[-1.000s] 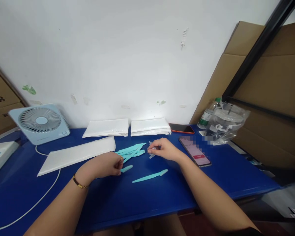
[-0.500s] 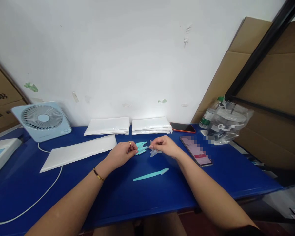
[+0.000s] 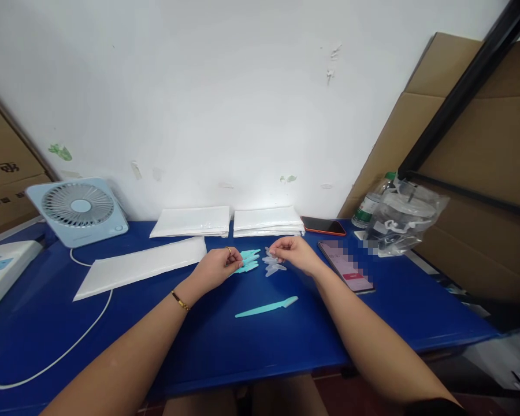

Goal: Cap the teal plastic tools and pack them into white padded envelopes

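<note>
1. Head view, hands: our left hand (image 3: 216,267) has its fingers curled tight around a bunch of teal blades (image 3: 249,260), whose tips fan out to the right of the fist. Our right hand (image 3: 293,254) pinches thumb and forefinger together on a clear cap (image 3: 269,259), just beside those tips. A second clear cap (image 3: 276,268) lies on the table right beneath it.
2. Head view, near the hands: a single teal blade (image 3: 266,307) lies flat on the blue table (image 3: 251,352), nearer to us and apart from both hands.
3. Head view, around them: a lit phone (image 3: 345,266) lies right of our right wrist, and a long white pack (image 3: 141,267) lies left of our left hand. Two white stacks (image 3: 225,222) sit against the wall, with a small fan (image 3: 80,209) at far left.
</note>
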Tool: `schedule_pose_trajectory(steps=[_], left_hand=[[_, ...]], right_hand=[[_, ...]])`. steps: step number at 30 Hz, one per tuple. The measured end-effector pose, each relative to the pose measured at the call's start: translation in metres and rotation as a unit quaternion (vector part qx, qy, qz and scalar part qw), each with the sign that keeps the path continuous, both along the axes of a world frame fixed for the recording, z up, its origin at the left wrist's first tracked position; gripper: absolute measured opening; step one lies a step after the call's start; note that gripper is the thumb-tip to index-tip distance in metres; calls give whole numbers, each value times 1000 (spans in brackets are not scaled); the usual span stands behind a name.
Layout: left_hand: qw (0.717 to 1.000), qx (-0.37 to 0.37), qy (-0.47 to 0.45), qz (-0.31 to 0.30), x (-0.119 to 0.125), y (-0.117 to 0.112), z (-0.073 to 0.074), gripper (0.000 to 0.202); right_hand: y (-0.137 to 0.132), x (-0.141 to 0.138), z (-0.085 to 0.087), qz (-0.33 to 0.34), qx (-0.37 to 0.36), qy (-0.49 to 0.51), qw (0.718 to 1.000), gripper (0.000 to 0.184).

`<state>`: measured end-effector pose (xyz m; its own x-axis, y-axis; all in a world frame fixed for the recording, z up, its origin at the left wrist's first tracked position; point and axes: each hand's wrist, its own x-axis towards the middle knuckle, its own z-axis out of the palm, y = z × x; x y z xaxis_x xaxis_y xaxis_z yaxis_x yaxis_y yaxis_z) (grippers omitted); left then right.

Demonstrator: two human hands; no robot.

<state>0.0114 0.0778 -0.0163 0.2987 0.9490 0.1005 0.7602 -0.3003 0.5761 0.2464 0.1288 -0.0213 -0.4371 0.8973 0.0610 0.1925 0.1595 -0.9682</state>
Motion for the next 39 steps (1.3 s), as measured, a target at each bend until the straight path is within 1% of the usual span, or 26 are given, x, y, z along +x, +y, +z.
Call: schedule_pose_trajectory(steps=[2,4,5,6,9,11,13,15,17,19,20,21,23,25,28,32,36,39], left_hand=[[1000,0,-3,-14,2,0,0,22],[1000,3,1,-24,4,-1,0,21],[1000,8,10,-23,4,-1,0,21],[999,15,23,-17,4,0,0,21],[996,39,80,12,2,3,-1,24],[992,57,107,23,2,5,0,24],[990,81,110,27,4,1,2,26],[992,87,89,8,10,-8,6,30],[995,55,66,-54,19,-21,10,32],[990,17,65,-123,27,-34,11,33],[987,5,74,-141,30,-39,10,29],[986,-1,84,-147,33,-42,9,23],[986,-2,100,-130,35,-43,7,17],[990,-2,101,-99,32,-39,6,18],[995,-9,77,-68,23,-29,5,19],[998,-37,29,-42,8,-21,7,20],[997,-65,-51,-14,-4,-16,9,18],[994,-61,-87,-10,-9,-14,10,20]], right_hand=[[-2,-3,0,34,-12,2,999,37],[-4,-7,0,67,-15,-1,998,35],[-5,-8,0,70,-11,-4,997,33],[-4,-7,0,59,-4,-8,998,31],[5,1,-3,-3,17,-24,1000,31],[11,9,-6,-27,32,-64,997,33],[14,15,-6,-38,57,-122,990,34],[14,21,-1,-37,82,-157,983,31],[11,27,8,-6,88,-161,983,29],[6,34,18,61,70,-163,982,29],[3,38,23,105,57,-175,977,30],[0,40,26,152,43,-194,968,30],[-5,43,30,226,16,-233,946,33],[-7,40,29,257,-11,-244,935,35],[-8,33,22,225,-30,-198,953,31],[-2,31,17,164,-20,-131,978,33],[6,37,17,42,10,-57,997,34],[9,36,14,-14,19,17,1000,32]])
